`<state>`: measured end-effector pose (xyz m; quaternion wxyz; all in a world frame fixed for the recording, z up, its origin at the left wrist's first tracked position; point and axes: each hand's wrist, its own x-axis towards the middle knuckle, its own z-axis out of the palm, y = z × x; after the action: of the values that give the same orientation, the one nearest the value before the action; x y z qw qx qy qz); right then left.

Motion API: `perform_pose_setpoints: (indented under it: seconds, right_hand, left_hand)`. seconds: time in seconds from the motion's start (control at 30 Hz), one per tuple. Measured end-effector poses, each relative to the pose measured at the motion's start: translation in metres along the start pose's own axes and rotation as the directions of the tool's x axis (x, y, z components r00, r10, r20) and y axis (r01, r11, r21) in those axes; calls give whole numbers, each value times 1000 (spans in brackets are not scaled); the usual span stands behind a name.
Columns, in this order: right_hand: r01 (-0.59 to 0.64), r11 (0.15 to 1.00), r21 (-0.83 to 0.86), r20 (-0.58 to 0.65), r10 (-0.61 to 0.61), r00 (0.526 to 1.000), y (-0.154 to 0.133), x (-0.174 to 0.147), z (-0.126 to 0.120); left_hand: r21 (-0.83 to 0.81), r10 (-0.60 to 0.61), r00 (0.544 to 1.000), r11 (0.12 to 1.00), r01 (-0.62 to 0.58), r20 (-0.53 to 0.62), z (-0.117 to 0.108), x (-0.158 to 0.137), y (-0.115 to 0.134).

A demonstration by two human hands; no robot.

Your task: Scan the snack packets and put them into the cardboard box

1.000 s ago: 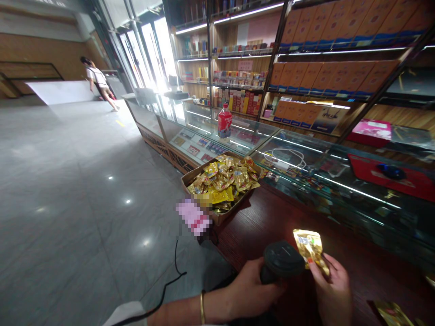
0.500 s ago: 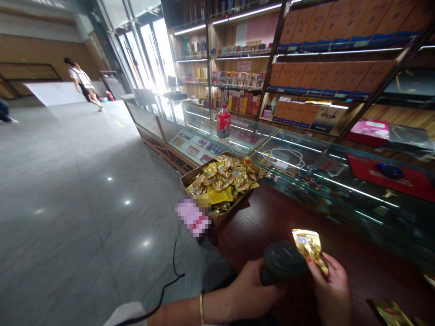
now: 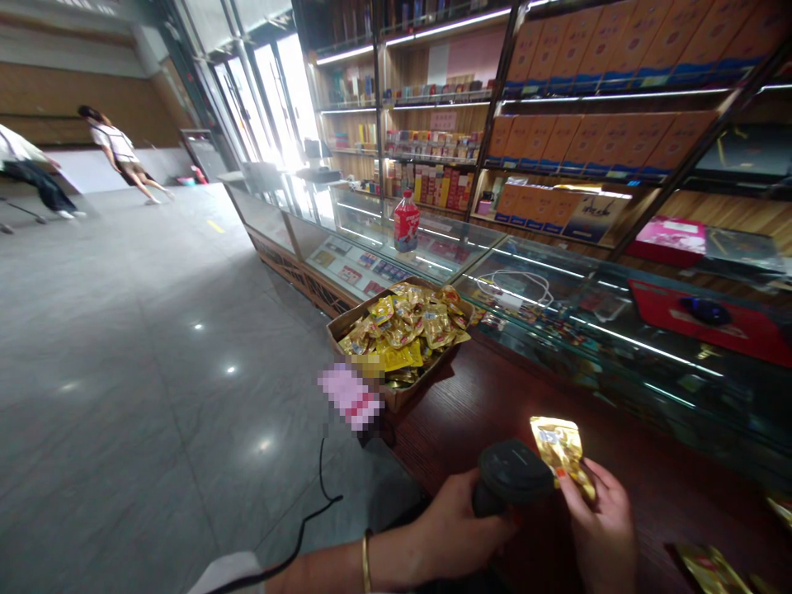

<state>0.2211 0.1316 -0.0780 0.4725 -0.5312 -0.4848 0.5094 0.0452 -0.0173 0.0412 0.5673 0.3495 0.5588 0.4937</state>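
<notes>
My left hand [image 3: 461, 524], a gold bangle on its wrist, is closed around the handle of a black handheld barcode scanner [image 3: 515, 470]. The scanner's head points right, close to a shiny gold snack packet [image 3: 558, 450]. My right hand [image 3: 600, 511] pinches that packet by its lower part, between thumb and fingers, and holds it upright above the dark wooden tabletop [image 3: 454, 421]. Further off, a cardboard box [image 3: 399, 400] heaped with similar gold packets [image 3: 405, 322] stands at the table's left edge. Another gold packet [image 3: 711, 569] lies near my right forearm, partly cut off.
Glass display counters [image 3: 346, 214] run along the table's far side, bearing a red bottle [image 3: 407, 221], a white cable [image 3: 516, 285] and a mouse [image 3: 706, 309] on a red mat. A black cord [image 3: 303, 528] hangs left of the table. Two people walk at the far left.
Both hands, the scanner and the packet stay almost still. In the background, one person has walked left, and another has come further into view at the left edge.
</notes>
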Motion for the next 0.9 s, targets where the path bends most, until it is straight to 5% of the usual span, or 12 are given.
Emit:
perform_pose_setpoints:
  seconds: [0.33, 0.9]
  right_hand:
    - [10, 998, 60, -67, -6, 998, 4, 3, 4]
    - [-27, 999, 44, -15, 28, 999, -12, -3, 6]
  left_hand:
    - [-13, -15, 1000, 1000, 15, 14, -1, -2, 0]
    - [-25, -46, 999, 999, 46, -26, 3, -6, -1]
